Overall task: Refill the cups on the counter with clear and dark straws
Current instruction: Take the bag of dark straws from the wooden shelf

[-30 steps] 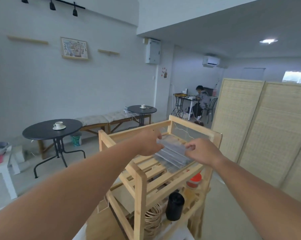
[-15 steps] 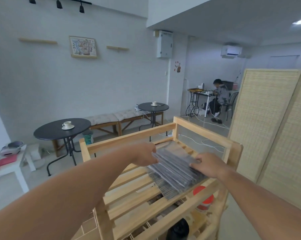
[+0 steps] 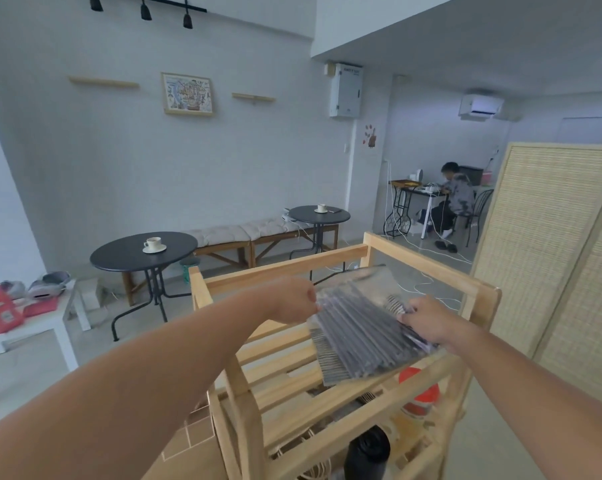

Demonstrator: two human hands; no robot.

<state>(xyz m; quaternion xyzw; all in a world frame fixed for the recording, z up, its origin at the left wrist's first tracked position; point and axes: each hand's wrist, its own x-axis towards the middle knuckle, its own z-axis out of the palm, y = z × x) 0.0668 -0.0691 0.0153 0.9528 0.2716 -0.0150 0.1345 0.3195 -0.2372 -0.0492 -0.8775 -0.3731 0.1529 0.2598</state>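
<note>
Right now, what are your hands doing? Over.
Left hand and right hand: each has a grip on the bag of dark straws. Bag over the wooden rack. No cups in view.

Two bare forearms enter from the near edge, one from the near left, one from the near right. No sleeve, watch, bracelet or glove shows on either. The left hand [image 3: 294, 299] and right hand [image 3: 431, 318] are bare too, with no rings visible; motion blur softens the fingers, so finer detail cannot be told.
</note>
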